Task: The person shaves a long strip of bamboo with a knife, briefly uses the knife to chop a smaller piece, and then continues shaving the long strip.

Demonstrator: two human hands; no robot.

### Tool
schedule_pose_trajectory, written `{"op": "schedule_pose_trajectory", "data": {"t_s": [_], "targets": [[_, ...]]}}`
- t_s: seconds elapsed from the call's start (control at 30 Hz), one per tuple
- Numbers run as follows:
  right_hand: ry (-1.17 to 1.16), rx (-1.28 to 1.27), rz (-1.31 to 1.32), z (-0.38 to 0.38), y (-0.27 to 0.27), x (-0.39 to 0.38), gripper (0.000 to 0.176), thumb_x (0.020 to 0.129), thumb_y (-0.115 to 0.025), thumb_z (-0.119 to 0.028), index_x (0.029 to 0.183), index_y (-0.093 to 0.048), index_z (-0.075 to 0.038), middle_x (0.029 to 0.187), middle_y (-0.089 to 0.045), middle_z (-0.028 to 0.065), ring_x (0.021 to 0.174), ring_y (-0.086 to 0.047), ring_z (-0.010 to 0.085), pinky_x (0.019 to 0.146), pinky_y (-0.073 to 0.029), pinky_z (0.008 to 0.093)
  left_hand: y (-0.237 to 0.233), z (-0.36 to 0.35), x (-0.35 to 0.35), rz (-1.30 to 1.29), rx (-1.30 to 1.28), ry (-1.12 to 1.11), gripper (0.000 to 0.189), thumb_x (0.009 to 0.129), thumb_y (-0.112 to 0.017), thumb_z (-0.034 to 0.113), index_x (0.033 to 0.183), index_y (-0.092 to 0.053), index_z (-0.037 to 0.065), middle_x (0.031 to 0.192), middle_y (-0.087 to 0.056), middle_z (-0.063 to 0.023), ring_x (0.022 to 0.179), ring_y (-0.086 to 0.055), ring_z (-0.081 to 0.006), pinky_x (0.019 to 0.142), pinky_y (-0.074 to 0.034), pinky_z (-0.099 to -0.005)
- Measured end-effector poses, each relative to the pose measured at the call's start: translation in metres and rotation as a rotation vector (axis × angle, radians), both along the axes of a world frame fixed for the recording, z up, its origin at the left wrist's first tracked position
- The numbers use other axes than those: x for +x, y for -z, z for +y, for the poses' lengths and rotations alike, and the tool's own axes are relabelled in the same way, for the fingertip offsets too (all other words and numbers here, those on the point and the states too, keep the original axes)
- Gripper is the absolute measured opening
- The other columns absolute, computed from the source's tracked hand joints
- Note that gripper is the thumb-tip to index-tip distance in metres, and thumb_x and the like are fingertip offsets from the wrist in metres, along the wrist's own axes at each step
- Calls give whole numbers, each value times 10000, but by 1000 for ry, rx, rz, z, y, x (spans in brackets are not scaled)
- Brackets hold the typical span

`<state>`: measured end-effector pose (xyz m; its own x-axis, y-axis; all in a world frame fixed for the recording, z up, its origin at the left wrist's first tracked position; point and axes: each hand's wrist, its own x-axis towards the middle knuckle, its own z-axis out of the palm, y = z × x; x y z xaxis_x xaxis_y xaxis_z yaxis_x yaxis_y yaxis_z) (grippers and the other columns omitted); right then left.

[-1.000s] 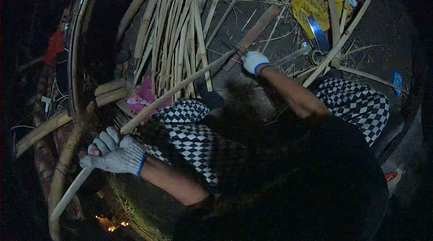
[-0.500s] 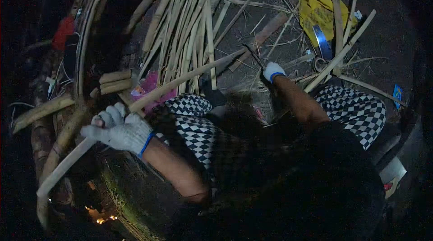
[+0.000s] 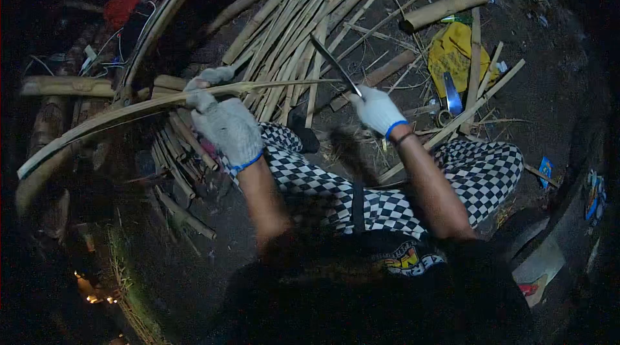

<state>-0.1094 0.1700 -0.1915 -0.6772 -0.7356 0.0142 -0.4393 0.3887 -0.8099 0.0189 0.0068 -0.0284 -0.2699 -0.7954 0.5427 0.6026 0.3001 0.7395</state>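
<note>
**Bare blade raised beside a bent bamboo strip**

Head view: the left hand [image 3: 226, 126], in a knit work glove, has its fingers wrapped tight around a long bamboo strip [image 3: 116, 114]. The strip arcs from the dark left edge of the ground, across the person's front, to a thin tip near the middle. The right hand [image 3: 376, 111], also gloved, is clenched on the handle of a knife [image 3: 332, 64]. Its blade slants up and away over the pile of split bamboo [image 3: 303, 22], which fans out on the ground ahead. The strip's tip lies just beside the blade; I cannot tell whether they touch. Below both hands are the person's knees in checkered trousers [image 3: 303, 180]. A yellow bag [image 3: 452, 54] and a bamboo tube [image 3: 445, 9] lie towards the far right of the ground.

As I judge the risks:
- The strip looks bowed, so a loosened left grip could let it whip sideways.
- The edge sits close to the left hand's line, and a stroke that skids off the hard skin could run towards that glove or the knees.
- The light is poor, which makes the thin tip easy to misjudge.
- Loose offcuts around the legs could catch the strip's long free end.
</note>
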Motion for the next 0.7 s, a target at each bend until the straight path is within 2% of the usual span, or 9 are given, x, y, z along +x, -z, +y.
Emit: {"op": "schedule_pose_trajectory", "data": {"t_s": [0.07, 0.1, 0.17, 0.23, 0.3, 0.53, 0.6, 0.63, 0.7], "targets": [[68, -196, -41, 0, -21, 29, 314, 894, -461, -304, 952, -586, -23, 839, -611, 255, 815, -586, 439, 740, -466, 504, 5, 2, 8, -65, -7, 23, 285, 897, -571, 323, 936, -478, 56, 871, -550, -89, 826, -558, -227, 749, -484, -363], [74, -173, -124, 4, -46, 41, 306, 902, -501, -262, 1062, -593, -17, 869, -612, 264, 856, -594, 422, 755, -475, 445, 14, -6, 13, -62, -13, 26, 285, 897, -571, 323, 936, -478, 56, 871, -550, -89, 826, -558, -227, 749, -484, -363], [31, -214, -144, 12, -90, 63, 283, 902, -498, -265, 1020, -593, -26, 798, -610, 244, 790, -596, 426, 687, -475, 467, 30, -24, 17, -89, 0, 93, 303, 904, -563, 342, 957, -489, 53, 870, -554, -73, 807, -560, -200, 709, -489, -329], [18, -251, -27, 9, -102, 81, 255, 899, -497, -264, 974, -580, -35, 736, -597, 231, 735, -588, 431, 631, -463, 492, 26, -5, 9, -111, -47, 61, 327, 903, -567, 365, 983, -500, 55, 875, -555, -54, 812, -556, -169, 722, -490, -310], [20, -237, -9, 6, -108, 90, 240, 895, -497, -263, 959, -572, -45, 734, -594, 238, 730, -584, 430, 625, -458, 505, 28, -2, -2, 58, -79, 64, 241, 893, -552, 304, 844, -437, 99, 598, -329, 19, 480, -285, -102, 458, -226, -269], [27, -89, -35, -14, -74, 73, 274, 910, -467, -283, 936, -583, -36, 732, -595, 253, 721, -594, 423, 635, -468, 492, 35, -5, -2, 124, 98, 20, 276, 899, -544, 344, 824, -418, 111, 564, -282, 37, 462, -241, -86, 436, -200, -265], [17, -154, 14, -11, -91, 82, 297, 921, -449, -296, 905, -590, -35, 719, -599, 237, 716, -598, 412, 635, -467, 488, 47, -33, 13, 129, -301, 641, 316, 913, -554, 349, 1050, -498, 69, 968, -548, -57, 798, -553, -167, 723, -494, -306], [20, -152, 12, -16, -85, 82, 297, 921, -449, -296, 905, -590, -35, 719, -599, 237, 716, -598, 412, 635, -467, 488, 41, -22, 3, 128, -299, 645, 316, 913, -554, 349, 1050, -498, 69, 968, -548, -57, 798, -553, -167, 723, -494, -306], [108, -240, -62, -28, -63, 82, 316, 902, -458, -312, 831, -598, -38, 737, -618, 227, 733, -606, 417, 656, -483, 502, 25, 14, -16, 105, 79, -40, 257, 924, -506, 314, 804, -396, 115, 587, -296, 31, 489, -247, -93, 452, -234, -261]]}}
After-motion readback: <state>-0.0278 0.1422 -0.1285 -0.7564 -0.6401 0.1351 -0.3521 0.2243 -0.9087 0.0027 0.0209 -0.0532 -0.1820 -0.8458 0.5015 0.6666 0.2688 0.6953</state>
